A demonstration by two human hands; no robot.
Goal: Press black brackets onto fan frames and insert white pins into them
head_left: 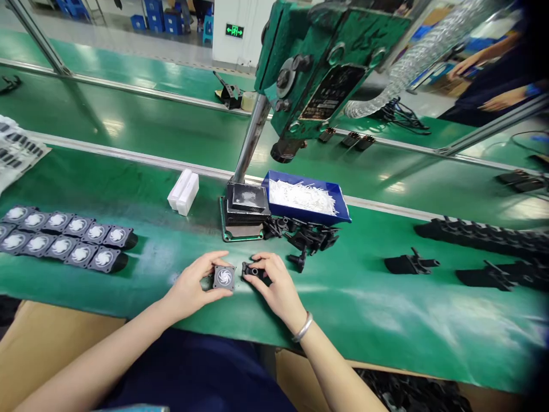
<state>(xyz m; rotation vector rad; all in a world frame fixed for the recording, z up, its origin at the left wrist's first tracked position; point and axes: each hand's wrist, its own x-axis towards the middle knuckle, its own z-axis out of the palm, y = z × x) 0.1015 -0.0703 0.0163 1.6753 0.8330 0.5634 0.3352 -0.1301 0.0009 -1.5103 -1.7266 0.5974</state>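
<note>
Green workbench (364,326): left hand (191,289) pinching square white-swirled housing (224,277), right hand (278,288) gripping black fitting (254,271) just beside it, either possibly dropped should fingertips slip on narrow edges.

White-centred dark housing (225,277) in left grip (191,290)

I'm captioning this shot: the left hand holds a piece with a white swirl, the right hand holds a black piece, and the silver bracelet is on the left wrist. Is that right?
Not quite: the head view shows the silver bracelet on the right wrist, not the left. The left hand does hold a piece with a white swirl, and the right hand a black piece.
</note>
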